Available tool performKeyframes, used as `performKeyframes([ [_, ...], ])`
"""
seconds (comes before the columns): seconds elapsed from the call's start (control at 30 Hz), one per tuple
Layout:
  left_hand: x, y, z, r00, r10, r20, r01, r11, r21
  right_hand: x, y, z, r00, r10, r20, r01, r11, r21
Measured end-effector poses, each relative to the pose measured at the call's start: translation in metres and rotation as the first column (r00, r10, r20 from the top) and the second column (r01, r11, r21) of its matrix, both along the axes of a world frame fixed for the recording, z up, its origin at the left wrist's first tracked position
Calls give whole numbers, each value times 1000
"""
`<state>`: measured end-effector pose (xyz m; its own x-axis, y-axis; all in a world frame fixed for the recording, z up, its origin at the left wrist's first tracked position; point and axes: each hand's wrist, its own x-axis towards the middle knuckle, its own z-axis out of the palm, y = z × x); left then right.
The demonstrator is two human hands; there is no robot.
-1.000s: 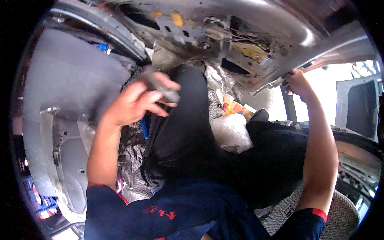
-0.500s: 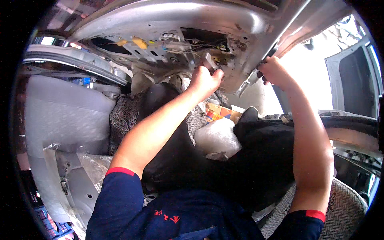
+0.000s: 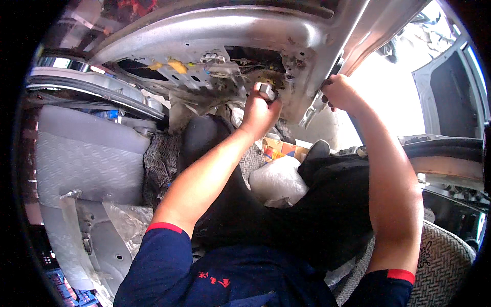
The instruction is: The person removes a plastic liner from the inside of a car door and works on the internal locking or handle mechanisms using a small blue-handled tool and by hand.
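A bare silver car door panel (image 3: pixel 240 30) with its inner openings exposed spans the top of the view. In front of its lower part, my left hand (image 3: pixel 260 112) is closed around a hammer-like tool (image 3: pixel 265 91); its blocky silver metal head sticks up from the fist, and the handle is hidden. My right hand (image 3: pixel 341 93) is at the door's right edge (image 3: pixel 319 105), its fingers curled against that edge. Dark spots show by those fingertips, too small to make out. Yellow pieces (image 3: pixel 177 66) and thin wiring show in the door's openings.
A grey seat (image 3: pixel 92 153) stands at left, with a grey trim panel (image 3: pixel 105 240) and clear plastic leaning on it. Between my legs lie a whitish plastic bag (image 3: pixel 277 179) and an orange-printed carton (image 3: pixel 279 148). Another open vehicle door (image 3: pixel 452 97) is at far right.
The tool in my left hand has tilted and sunk slightly, its head now turned more toward me. My right hand has shifted a little left. The whole view has moved slightly.
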<state>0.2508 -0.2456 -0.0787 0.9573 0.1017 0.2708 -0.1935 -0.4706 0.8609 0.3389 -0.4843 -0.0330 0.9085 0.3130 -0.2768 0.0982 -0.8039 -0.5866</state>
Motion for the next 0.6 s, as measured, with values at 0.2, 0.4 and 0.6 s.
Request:
performKeyframes([
  [0.2,16,-8,-12,999,-28,26,30,994,-101,25,-28,-43,925,320,204,-282,939,-195],
  [0.4,13,3,-8,958,84,272,-171,933,315,1,19,9,993,-79,-92,79,997,3],
  [0.6,9,-6,31,968,183,-171,-44,797,603,-13,4,22,978,-161,-131,177,977,121],
])
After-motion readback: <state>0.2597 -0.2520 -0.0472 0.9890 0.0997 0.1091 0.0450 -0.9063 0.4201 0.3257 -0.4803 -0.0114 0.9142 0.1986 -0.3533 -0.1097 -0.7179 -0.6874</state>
